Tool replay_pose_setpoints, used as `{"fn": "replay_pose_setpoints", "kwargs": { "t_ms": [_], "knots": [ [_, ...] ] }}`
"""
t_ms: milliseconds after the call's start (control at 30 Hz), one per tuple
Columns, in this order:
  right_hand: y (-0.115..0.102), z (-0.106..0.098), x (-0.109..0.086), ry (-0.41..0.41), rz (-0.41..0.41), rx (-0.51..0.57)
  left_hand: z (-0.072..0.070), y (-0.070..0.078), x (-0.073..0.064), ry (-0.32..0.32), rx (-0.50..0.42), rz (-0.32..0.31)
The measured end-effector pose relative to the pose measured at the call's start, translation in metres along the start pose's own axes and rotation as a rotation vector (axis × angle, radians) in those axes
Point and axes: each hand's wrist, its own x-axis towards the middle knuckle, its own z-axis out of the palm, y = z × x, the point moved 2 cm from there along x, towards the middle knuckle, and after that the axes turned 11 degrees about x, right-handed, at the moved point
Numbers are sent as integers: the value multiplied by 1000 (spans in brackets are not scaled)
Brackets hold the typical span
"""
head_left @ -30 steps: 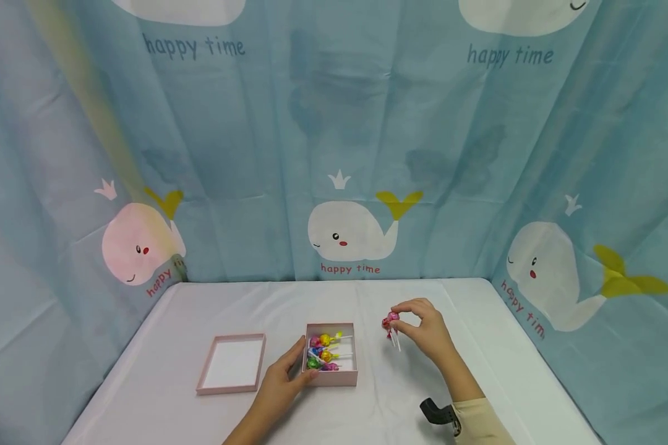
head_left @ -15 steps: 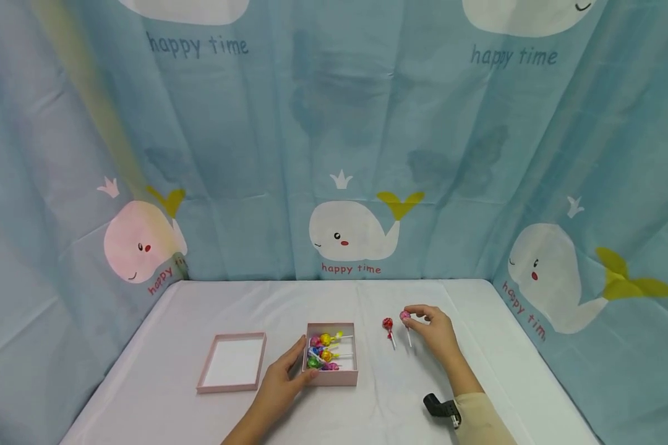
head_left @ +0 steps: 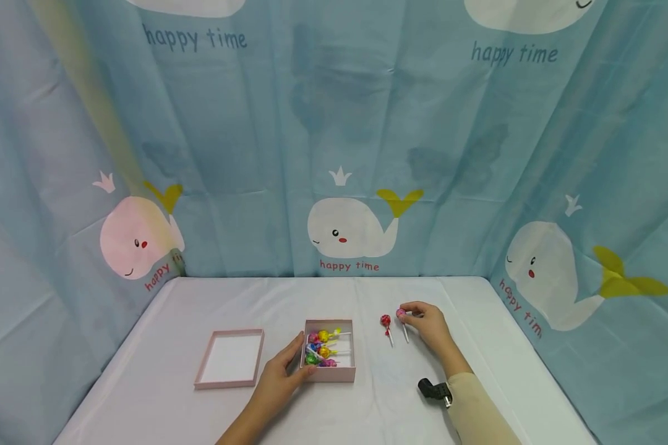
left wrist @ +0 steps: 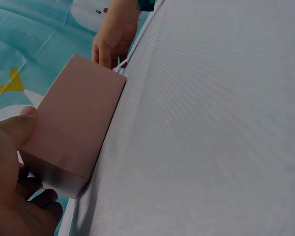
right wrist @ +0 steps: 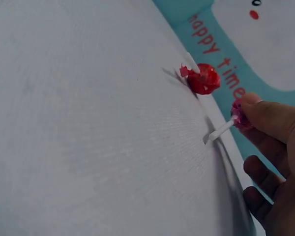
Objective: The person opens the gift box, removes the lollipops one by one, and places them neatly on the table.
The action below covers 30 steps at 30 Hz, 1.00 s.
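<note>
My right hand pinches a pink lollipop by its wrapped head between thumb and fingers, its white stick pointing toward me. Just left of it a red lollipop lies on the white table, apart from the hand. My left hand holds the pink box at its left side, thumb near the front corner. Several wrapped lollipops in yellow, green, blue and pink lie inside the box, mostly with sticks to the right. In the left wrist view only the box's outer walls show.
To the left of the box lies a shallow pink-rimmed lid, its white inside facing up. A black wrist device sits at the right sleeve. Blue whale-print curtain hangs along the table's back and sides.
The red lollipop, earlier bunched with the pink one at my right hand, now lies on the table. My right hand has shifted slightly right with the pink lollipop. The left hand stays on the box.
</note>
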Motion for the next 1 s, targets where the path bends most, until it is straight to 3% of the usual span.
{"fn": "replay_pose_setpoints", "kwargs": {
  "t_ms": [233,1000],
  "knots": [
    [10,4,1,-19,28,8,0,0,0,4,11,-4],
    [12,3,3,-40,-9,-27,1,-1,0,-2,7,-35]
  ]
}}
